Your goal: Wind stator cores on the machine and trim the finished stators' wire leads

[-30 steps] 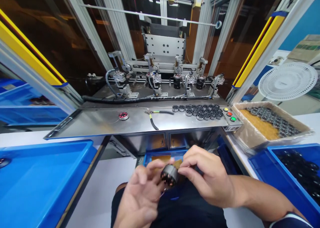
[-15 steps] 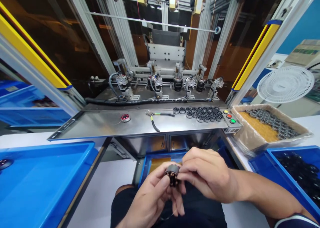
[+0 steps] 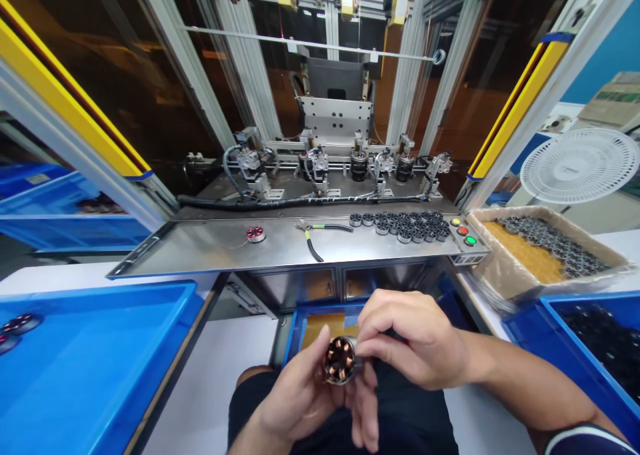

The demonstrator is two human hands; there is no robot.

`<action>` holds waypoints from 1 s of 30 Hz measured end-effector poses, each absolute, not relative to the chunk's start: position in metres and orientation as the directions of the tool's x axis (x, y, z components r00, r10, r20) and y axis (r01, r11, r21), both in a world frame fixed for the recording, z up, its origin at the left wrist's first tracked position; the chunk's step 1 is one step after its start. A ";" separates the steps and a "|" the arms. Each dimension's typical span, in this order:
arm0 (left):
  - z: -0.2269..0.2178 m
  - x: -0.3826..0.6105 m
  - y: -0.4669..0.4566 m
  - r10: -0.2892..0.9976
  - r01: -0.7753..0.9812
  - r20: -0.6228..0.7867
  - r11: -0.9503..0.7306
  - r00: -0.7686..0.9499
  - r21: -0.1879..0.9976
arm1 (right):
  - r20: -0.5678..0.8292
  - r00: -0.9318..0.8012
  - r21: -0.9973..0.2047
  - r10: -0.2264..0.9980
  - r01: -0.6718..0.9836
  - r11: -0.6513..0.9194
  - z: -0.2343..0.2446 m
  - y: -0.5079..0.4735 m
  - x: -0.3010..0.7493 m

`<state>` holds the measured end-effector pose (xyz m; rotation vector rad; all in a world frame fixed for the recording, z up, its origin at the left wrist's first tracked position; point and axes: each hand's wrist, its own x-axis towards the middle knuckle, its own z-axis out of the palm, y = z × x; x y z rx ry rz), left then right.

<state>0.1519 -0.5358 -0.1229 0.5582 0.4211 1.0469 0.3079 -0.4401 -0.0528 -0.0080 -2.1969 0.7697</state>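
Observation:
My left hand (image 3: pixel 305 388) holds a motor stator (image 3: pixel 341 360), its copper-wound face turned up toward me, above my lap. From the right, my right hand (image 3: pixel 407 345) pinches at the stator's edge; whether it grips the rim or a thin wire there is too small to tell. On the metal ledge farther off lie a wound stator with red parts (image 3: pixel 255 234), with a fine wire trailing from it, and wire cutters (image 3: pixel 320 232) with black and yellow-green handles. Several dark stators (image 3: pixel 415 225) stand grouped to the right of the cutters.
Behind the metal ledge (image 3: pixel 200 248) stands a winding machine (image 3: pixel 337 118). Yellow, red and green buttons (image 3: pixel 463 231) sit at its right end. A lined box of stators (image 3: pixel 545 248), a bin of black parts (image 3: pixel 550 315) and a fan (image 3: pixel 575 165) are rightward; a blue tray (image 3: pixel 90 362) is left.
The stator has been turned in my left hand so its copper-wound face now shows toward me. My right hand stays at its right side. The camera view has shifted slightly.

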 end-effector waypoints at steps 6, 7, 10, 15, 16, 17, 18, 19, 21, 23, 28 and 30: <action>-0.122 0.156 -0.546 0.999 -0.637 -0.003 0.030 0.044 0.770 | 0.683 -0.640 -0.531 0.351 -0.106 0.841 -0.057 -0.443 0.312; -0.122 0.157 -0.546 0.999 -0.609 0.027 -0.050 -0.047 0.792 | 0.680 -0.623 -0.548 0.387 -0.080 0.833 -0.057 -0.444 0.312; -0.125 0.160 -0.544 0.949 -0.474 0.172 -0.283 -0.264 0.834 | 0.677 -0.582 -0.582 0.450 -0.050 0.811 -0.060 -0.448 0.309; -0.130 0.163 -0.542 0.874 -0.380 0.236 -0.408 -0.424 0.830 | 0.674 -0.528 -0.638 0.517 -0.063 0.767 -0.066 -0.456 0.303; -0.131 0.163 -0.542 0.864 -0.368 0.239 -0.418 -0.442 0.831 | 0.649 -0.506 -0.682 0.567 -0.057 0.729 -0.067 -0.459 0.302; -0.132 0.162 -0.542 0.857 -0.357 0.246 -0.428 -0.453 0.830 | 0.605 -0.480 -0.743 0.635 -0.052 0.668 -0.070 -0.463 0.302; -0.133 0.161 -0.541 0.851 -0.352 0.253 -0.436 -0.460 0.828 | 0.531 -0.460 -0.817 0.712 -0.054 0.574 -0.072 -0.467 0.301; -0.135 0.160 -0.541 0.851 -0.352 0.255 -0.438 -0.460 0.827 | 0.428 -0.451 -0.892 0.783 -0.067 0.448 -0.075 -0.471 0.300; -0.137 0.157 -0.541 0.858 -0.363 0.243 -0.426 -0.452 0.829 | 0.170 -0.493 -0.985 0.853 -0.108 0.134 -0.081 -0.477 0.298; -0.138 0.154 -0.541 0.876 -0.393 0.216 -0.398 -0.432 0.829 | -0.044 -0.578 -0.979 0.815 -0.136 -0.149 -0.088 -0.482 0.295; -0.136 0.153 -0.541 0.907 -0.479 0.185 -0.363 -0.378 0.799 | -0.179 -0.680 -0.888 0.711 -0.200 -0.415 -0.104 -0.483 0.289; -0.137 0.153 -0.540 0.912 -0.493 0.183 -0.357 -0.366 0.793 | -0.157 -0.702 -0.864 0.695 -0.243 -0.441 -0.110 -0.483 0.288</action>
